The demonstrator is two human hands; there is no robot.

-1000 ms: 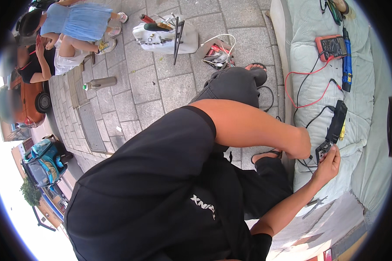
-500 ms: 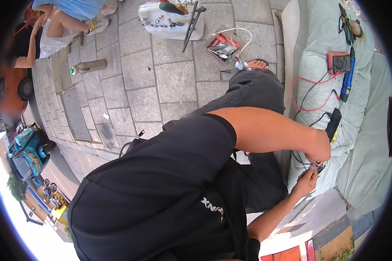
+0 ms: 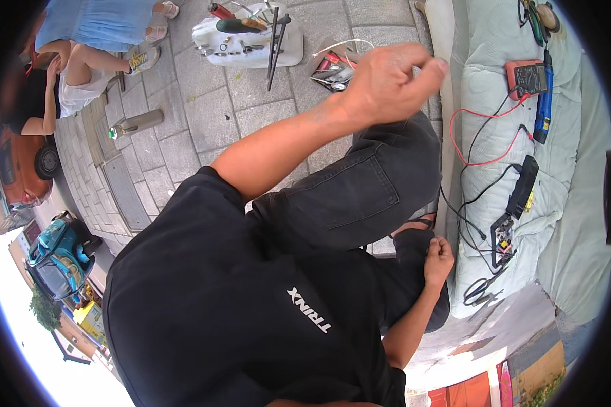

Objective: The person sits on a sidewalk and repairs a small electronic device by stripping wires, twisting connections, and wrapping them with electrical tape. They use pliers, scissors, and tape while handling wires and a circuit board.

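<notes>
Apparently the work is partway: the black plastic casing lies opened on the pale green quilted cushion, inner parts bare, not yet closed. Left of the cushion, the left hand hangs, fingers curled, nothing visibly held; just beside the cushion, the right hand curls too, contents impossible to tell.

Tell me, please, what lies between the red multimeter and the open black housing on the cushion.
Between the red multimeter and open black housing, the head view shows part of a red lead, a black cable and a long black case.
</notes>
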